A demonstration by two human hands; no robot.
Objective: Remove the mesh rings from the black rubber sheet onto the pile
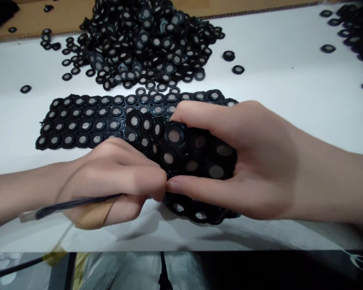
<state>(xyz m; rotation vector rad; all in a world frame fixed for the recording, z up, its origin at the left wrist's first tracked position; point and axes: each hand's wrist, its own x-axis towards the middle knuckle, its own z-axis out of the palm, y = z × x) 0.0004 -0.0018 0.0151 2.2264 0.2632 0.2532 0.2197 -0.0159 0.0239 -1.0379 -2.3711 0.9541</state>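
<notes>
My right hand [254, 161] is wrapped round a bent strip of black rubber rings with grey centres [192, 166], thumb below and fingers above. The strip is curled, its underside showing near the white table. My left hand [117, 181] is closed, its fingertips touching the strip's edge beside my right thumb. A thin dark stick-like tool [78, 202] sticks out of the left fist towards the wrist; its working end is hidden. Tan tape [92, 213] covers part of a left finger. Behind both hands lies a flat black sheet of joined rings [84, 125].
A large heap of loose black rings [145, 44] lies at the back, with several strays around it. More rings [355, 38] are piled at the far right. The white table [278, 52] has cardboard [242, 7] along its back and a front edge close to me.
</notes>
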